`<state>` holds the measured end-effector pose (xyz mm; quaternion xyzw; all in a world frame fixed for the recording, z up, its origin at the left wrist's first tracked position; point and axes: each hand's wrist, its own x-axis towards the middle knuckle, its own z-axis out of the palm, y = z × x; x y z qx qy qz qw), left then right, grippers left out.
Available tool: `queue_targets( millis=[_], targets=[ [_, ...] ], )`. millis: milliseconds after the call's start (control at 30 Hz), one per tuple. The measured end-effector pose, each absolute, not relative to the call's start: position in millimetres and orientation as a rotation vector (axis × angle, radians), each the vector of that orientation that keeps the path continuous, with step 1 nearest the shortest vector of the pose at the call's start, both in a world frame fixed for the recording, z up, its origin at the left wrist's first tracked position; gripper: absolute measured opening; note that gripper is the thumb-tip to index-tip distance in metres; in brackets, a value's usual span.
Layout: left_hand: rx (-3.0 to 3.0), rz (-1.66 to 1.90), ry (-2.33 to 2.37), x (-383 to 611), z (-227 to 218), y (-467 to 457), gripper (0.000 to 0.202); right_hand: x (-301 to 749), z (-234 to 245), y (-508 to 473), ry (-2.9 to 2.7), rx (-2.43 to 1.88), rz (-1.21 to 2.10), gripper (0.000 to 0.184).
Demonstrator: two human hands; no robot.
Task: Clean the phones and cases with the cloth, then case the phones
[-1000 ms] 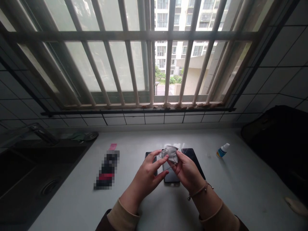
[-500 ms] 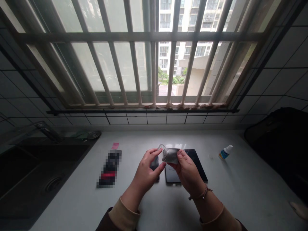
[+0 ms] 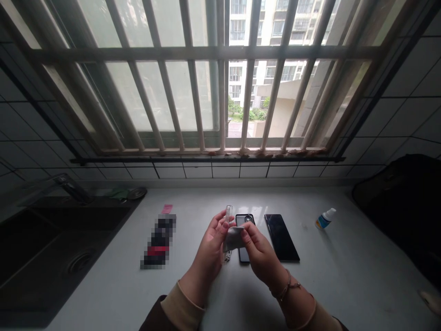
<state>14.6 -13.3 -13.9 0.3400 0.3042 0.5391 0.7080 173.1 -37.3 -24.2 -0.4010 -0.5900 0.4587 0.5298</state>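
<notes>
My left hand grips a clear phone case, seen nearly edge-on, its top end standing up past my fingers. A lower part of it shows below the cloth, its details too small to make out. My right hand, with a bracelet at the wrist, pinches a grey cloth and presses it against the case. Partly hidden behind my right fingers, a black phone case with a camera opening lies on the counter. A dark phone lies flat to its right.
A small white-capped bottle stands on the right of the pale counter. On the left are a blurred-out item, a pink slip and a sink. A black bag-like object sits far right; a barred window rises behind.
The clear case has turned upright and narrower in my left hand. My right hand has moved left and closer with the cloth, uncovering more of the black case and the phone.
</notes>
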Motion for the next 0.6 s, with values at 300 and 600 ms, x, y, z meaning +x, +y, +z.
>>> queue_targets(
  millis=[300, 600],
  targets=[
    [0.533, 1.257, 0.638, 8.9, -9.8, -7.8, 0.051, 161.9, -14.2, -48.1, -1.454, -0.886, 1.239, 0.027],
    [0.512, 1.199, 0.720, 3.1, -11.1, -3.9, 0.053, 171.7, -11.9, -32.9, -0.606, -0.662, 1.473, 0.033]
  ],
)
